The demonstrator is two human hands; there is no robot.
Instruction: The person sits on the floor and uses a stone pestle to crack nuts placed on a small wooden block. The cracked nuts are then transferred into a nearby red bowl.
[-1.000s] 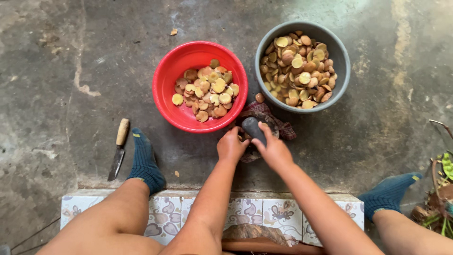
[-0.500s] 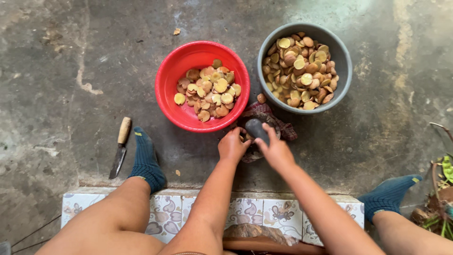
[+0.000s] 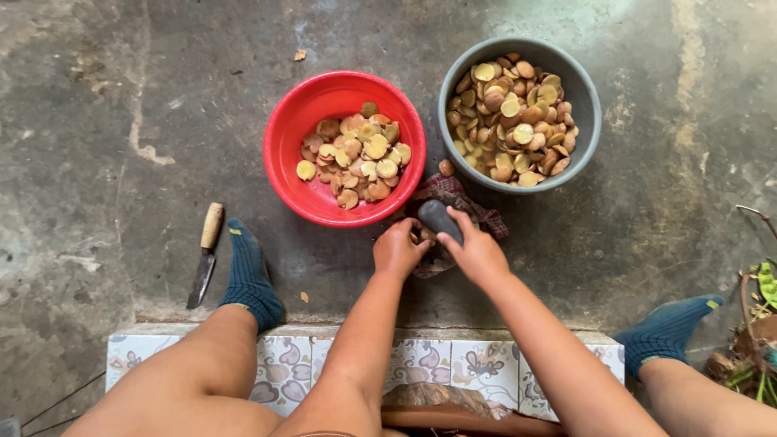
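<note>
The right hand (image 3: 479, 252) is closed around a dark grey stone (image 3: 439, 218), which points up and to the left from the fist. The left hand (image 3: 396, 249) is just beside it, with the fingers curled together and the fingertips pressed down on a small brown piece; I cannot tell exactly what kind of piece it is, because the hands cover most of it. Both hands are over a dark checked cloth (image 3: 473, 212) that lies on the concrete floor (image 3: 121, 97), between the two bowls and the tiled step (image 3: 283, 356).

The red bowl (image 3: 291, 121) is on the floor just above the left hand and holds sliced nut halves (image 3: 356, 154), yellow and brown. The grey bowl (image 3: 587, 105) stands to the right of it, close but apart, and it is fuller with the same kind of halves. One single nut (image 3: 446, 167) lies on the floor between the bowls, near the cloth.

A knife (image 3: 204, 255) with a pale wooden handle lies on the floor at the left, just beside the foot in a dark blue sock (image 3: 248, 275). The other foot, also in a blue sock, is at the far right, near some green plant scraps (image 3: 761, 324).
</note>
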